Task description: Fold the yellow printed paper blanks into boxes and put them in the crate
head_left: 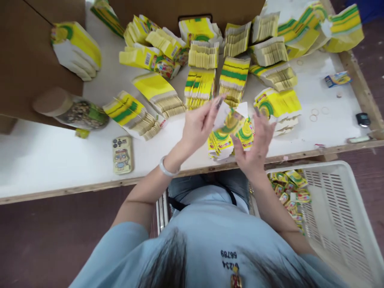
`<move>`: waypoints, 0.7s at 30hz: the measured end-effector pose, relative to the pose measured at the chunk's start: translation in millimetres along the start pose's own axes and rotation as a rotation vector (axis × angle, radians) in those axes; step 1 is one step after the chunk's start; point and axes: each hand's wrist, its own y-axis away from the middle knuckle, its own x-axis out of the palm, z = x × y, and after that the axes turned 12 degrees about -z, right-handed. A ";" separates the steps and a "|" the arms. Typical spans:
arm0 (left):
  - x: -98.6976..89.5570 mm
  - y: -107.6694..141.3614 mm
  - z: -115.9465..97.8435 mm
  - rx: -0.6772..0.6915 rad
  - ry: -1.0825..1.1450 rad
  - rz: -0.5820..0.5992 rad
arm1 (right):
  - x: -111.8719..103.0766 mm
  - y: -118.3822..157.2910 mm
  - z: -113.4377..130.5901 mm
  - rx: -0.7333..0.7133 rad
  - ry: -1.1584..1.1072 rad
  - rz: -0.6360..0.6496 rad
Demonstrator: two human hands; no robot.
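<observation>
Yellow packet (230, 122); between both hands (198, 124)

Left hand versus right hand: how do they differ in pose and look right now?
The left hand is closed on a yellow-green packet, while the right hand is spread open; whether it touches the packet is unclear. The left hand has a pale bracelet at its wrist; the right hand shows none. Both are bare, over the white table.
</observation>
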 end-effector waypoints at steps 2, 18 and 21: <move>-5.7 17.6 -25.8 -0.046 0.018 -0.032 | 15.3 -3.6 12.6 0.003 -0.082 0.042; 16.5 120.8 -9.4 -0.193 0.483 0.403 | -14.9 37.1 31.8 0.459 -0.312 0.073; 12.7 125.7 -16.5 -0.203 0.460 0.305 | -15.6 36.9 34.1 0.547 -0.258 0.051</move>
